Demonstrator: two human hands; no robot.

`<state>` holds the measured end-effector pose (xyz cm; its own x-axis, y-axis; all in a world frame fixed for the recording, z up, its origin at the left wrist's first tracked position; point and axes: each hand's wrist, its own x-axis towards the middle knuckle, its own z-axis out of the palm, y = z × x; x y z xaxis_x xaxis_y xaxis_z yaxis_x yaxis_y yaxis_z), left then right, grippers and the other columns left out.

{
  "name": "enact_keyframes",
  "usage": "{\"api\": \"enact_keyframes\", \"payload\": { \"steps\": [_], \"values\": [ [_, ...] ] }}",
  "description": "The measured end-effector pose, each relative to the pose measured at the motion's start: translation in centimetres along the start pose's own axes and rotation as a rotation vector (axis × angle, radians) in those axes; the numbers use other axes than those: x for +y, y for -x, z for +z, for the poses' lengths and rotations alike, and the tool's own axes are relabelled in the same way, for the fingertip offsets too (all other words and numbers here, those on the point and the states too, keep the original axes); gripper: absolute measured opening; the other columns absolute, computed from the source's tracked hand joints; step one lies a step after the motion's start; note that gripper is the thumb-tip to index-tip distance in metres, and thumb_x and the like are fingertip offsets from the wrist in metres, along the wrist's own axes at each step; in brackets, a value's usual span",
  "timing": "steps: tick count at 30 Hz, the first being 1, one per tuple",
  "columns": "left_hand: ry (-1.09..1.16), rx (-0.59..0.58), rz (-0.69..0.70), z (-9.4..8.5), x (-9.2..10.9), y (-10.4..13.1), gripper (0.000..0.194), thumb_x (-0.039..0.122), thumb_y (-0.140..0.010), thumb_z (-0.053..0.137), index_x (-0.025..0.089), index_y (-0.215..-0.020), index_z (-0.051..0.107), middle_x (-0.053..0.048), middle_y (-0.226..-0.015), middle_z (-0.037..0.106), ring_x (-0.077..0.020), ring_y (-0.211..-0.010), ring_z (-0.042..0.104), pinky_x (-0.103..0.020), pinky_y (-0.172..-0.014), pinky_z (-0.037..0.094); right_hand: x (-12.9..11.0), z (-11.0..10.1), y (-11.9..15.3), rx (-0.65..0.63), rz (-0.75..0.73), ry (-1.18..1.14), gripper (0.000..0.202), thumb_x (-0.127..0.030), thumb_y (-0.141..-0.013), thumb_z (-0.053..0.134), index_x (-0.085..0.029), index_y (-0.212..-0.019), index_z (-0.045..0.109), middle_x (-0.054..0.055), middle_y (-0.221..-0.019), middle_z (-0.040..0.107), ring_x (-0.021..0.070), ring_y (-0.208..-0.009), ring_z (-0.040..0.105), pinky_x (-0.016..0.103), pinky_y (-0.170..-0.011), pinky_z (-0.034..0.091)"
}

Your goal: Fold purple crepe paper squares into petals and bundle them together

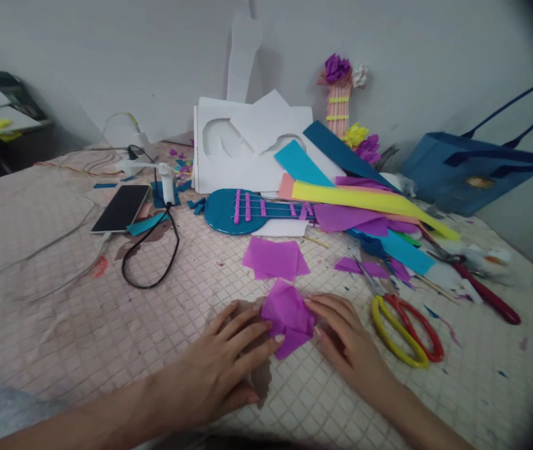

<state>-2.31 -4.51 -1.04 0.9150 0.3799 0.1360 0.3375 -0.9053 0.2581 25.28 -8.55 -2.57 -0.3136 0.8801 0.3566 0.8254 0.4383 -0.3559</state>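
Observation:
A crinkled purple tissue paper piece (289,317) lies on the checked tabletop between my hands. My left hand (231,356) has its fingers spread, their tips resting on the paper's left side. On the other side, my right hand (348,340) touches the paper's right edge with thumb and index finger apart. Just behind lies a flat stack of purple sheets (276,257). Farther back rests a blue paper guitar (236,211) with pink strips across it. To the right of my right hand are scissors (405,328) with yellow and red handles.
Behind are white boards (257,172), coloured paper strips (365,199) and a small flower-topped guitar neck (338,103). A phone (122,208) and black cable (142,286) lie left. At right are red-handled pliers (487,292) and a blue bag (473,172).

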Motion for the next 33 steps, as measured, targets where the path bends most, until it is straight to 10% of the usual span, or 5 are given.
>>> {"api": "enact_keyframes", "payload": {
  "steps": [14,21,33],
  "values": [
    [0.139,0.137,-0.037,-0.3,0.4,-1.1,0.048,0.03,-0.092,0.051,0.017,-0.137,0.039,-0.011,-0.138,0.049,-0.0257,-0.131,0.038,-0.047,-0.113,0.026,1.0,-0.3,-0.6,-0.151,-0.188,0.136,0.052,-0.009,-0.086,0.043,-0.021,-0.137,0.044,0.009,-0.131,0.056,0.0226,-0.126,0.047,0.046,-0.099,0.049],
    [0.356,0.273,-0.227,-1.1,-3.0,-2.0,0.039,0.017,-0.089,0.051,0.018,-0.128,0.045,-0.011,-0.125,0.056,-0.02,-0.114,0.055,-0.038,-0.096,0.048,2.3,-1.2,-2.8,-0.161,-0.235,0.143,0.042,-0.008,-0.086,0.045,-0.023,-0.124,0.055,0.007,-0.126,0.06,0.0216,-0.119,0.053,0.045,-0.095,0.051],
    [0.392,0.18,-0.287,-1.4,-5.6,-9.0,0.045,0.013,-0.076,0.065,0.013,-0.119,0.053,-0.006,-0.098,0.068,-0.019,-0.082,0.065,-0.032,-0.072,0.052,2.5,0.4,-2.9,-0.053,-0.229,-0.011,0.037,-0.011,-0.088,0.051,-0.021,-0.124,0.051,0.01,-0.124,0.057,0.0204,-0.116,0.054,0.041,-0.095,0.05]
  ]
}}
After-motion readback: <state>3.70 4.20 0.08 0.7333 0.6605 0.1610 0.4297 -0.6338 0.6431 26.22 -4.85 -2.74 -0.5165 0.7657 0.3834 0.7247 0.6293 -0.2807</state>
